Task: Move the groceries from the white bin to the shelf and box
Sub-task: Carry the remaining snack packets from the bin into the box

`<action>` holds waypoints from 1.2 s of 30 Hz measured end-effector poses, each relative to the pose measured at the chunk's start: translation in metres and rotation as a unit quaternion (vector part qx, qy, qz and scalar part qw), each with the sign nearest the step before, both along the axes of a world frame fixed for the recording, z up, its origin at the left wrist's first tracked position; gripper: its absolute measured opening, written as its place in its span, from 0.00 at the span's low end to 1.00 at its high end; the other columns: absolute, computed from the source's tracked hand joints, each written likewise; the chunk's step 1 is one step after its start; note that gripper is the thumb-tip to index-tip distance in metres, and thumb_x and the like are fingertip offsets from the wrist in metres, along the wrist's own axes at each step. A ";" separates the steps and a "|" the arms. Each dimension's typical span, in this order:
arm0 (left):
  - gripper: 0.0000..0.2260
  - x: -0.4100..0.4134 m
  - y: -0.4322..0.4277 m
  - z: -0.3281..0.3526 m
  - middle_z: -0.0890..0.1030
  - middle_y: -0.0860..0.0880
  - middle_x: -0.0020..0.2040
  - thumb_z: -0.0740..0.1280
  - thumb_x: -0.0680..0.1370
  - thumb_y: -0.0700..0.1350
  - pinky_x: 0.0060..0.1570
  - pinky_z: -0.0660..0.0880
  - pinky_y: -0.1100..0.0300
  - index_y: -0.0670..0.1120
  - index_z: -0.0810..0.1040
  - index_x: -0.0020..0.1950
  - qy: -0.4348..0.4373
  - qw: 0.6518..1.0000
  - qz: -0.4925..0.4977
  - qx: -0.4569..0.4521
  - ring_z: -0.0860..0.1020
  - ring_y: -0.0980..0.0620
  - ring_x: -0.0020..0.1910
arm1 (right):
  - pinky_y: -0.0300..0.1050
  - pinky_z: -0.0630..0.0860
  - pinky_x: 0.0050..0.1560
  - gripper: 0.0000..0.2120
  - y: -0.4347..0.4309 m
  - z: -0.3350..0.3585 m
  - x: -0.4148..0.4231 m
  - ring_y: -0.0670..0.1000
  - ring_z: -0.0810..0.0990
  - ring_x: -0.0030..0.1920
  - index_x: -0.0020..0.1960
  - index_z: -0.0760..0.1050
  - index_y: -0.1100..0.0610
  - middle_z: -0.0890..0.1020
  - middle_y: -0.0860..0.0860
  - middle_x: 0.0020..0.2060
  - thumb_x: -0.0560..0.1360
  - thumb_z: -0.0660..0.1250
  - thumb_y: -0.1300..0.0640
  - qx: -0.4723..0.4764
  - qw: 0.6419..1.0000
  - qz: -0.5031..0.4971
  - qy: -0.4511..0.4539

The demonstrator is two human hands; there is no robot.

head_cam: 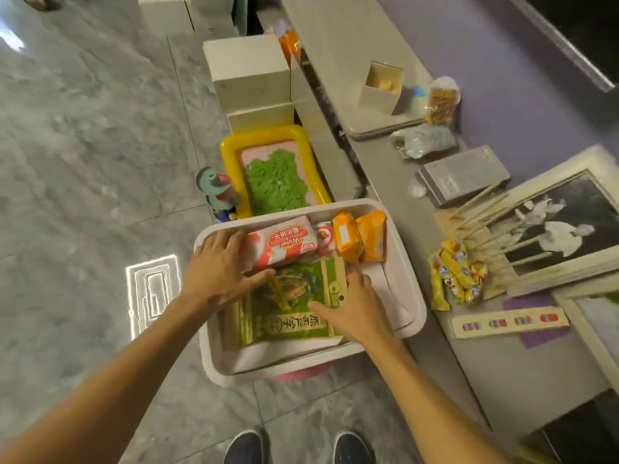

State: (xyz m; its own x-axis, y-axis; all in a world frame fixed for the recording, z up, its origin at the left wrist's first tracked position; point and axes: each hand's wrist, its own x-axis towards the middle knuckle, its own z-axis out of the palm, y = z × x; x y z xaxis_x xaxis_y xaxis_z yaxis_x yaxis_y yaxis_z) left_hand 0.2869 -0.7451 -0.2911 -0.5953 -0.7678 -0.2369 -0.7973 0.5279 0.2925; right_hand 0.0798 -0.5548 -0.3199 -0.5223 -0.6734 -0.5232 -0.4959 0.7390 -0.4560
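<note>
The white bin (pixel 288 213) stands on the floor in front of my feet. A red-and-white wafer biscuit packet (pixel 288 244) lies at its far side, with two orange packets (pixel 348 239) and a small red-and-white packet (pixel 325 237) to its right. Under them lies a large green seed bag (pixel 288 316). My left hand (pixel 217 269) grips the left end of the wafer packet, fingers over it and thumb at its near edge. On the green bag rests my right hand (pixel 355 303), thumb spread on its face, fingers curled over its right edge. An open beige box (pixel 382 88) sits on the grey shelf (pixel 385 169) at right.
A yellow tray (pixel 227 145) of green material and white blocks (pixel 248 72) stand beyond the bin. The shelf carries yellow candy packs (pixel 455 276), a grey flat box (pixel 465 179), a framed picture (pixel 552 222), plastic bags and a snack bag (pixel 442 102). Grey marble floor lies to the left.
</note>
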 end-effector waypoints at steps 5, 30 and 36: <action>0.48 0.003 -0.003 -0.008 0.73 0.46 0.76 0.66 0.68 0.79 0.75 0.70 0.43 0.48 0.67 0.78 -0.007 1.000 -0.012 -0.024 0.71 0.42 0.74 | 0.50 0.83 0.56 0.51 -0.005 -0.012 0.016 0.51 0.83 0.58 0.72 0.63 0.50 0.82 0.47 0.60 0.59 0.84 0.34 -0.030 0.993 -0.089 -0.076; 0.40 0.043 0.003 0.137 0.79 0.51 0.55 0.62 0.71 0.80 0.51 0.71 0.49 0.49 0.77 0.66 0.088 0.986 0.012 -0.141 0.79 0.48 0.46 | 0.37 0.84 0.44 0.17 -0.003 0.164 -0.015 0.37 0.86 0.43 0.54 0.83 0.47 0.88 0.41 0.45 0.70 0.84 0.59 -0.205 0.952 -0.128 -0.185; 0.38 0.021 0.006 0.304 0.78 0.51 0.55 0.63 0.70 0.78 0.50 0.69 0.51 0.50 0.77 0.67 0.128 0.975 0.024 -0.178 0.79 0.48 0.47 | 0.55 0.87 0.49 0.15 0.019 0.330 -0.052 0.46 0.89 0.46 0.53 0.85 0.50 0.90 0.45 0.45 0.69 0.84 0.58 -0.263 0.944 -0.142 -0.141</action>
